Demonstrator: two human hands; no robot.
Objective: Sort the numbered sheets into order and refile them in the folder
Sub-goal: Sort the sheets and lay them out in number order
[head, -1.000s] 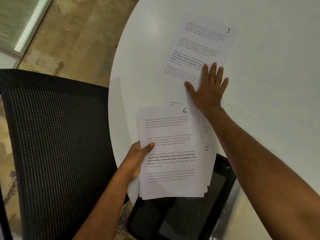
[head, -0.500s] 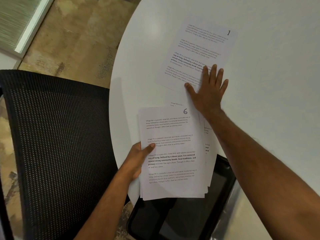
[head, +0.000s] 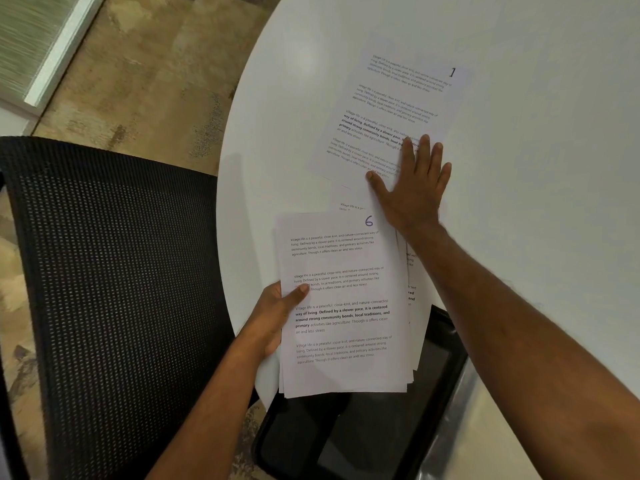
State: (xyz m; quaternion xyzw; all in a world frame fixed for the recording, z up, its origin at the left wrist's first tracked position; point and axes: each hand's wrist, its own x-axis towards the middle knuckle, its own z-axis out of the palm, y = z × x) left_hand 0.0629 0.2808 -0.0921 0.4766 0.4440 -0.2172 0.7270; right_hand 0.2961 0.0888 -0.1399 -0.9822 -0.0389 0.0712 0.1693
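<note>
Sheets split in two spots: sheet marked 1 [head: 391, 112] lies flat and skewed on the round white table [head: 536, 98], well up from the stack topped by sheet 6 [head: 341, 303], which overhangs the table's near edge. Another sheet [head: 349, 206] peeks out between them, number hidden. Right hand [head: 412, 188] is flat, fingers straight and spread, pressing the lower corner of sheet 1. Left hand [head: 277, 313] grips the stack at its left edge, thumb on top, fingers beneath. Paper looks light, floppy and slick on this smooth top; likely best slid under a flat palm, or pinched at an edge to lift, with the stack supported underneath. Black mesh chair [head: 114, 289] at left, dark tray-like object [head: 363, 438] below the stack, mottled tan floor [head: 149, 74]. No folder identifiable.
</note>
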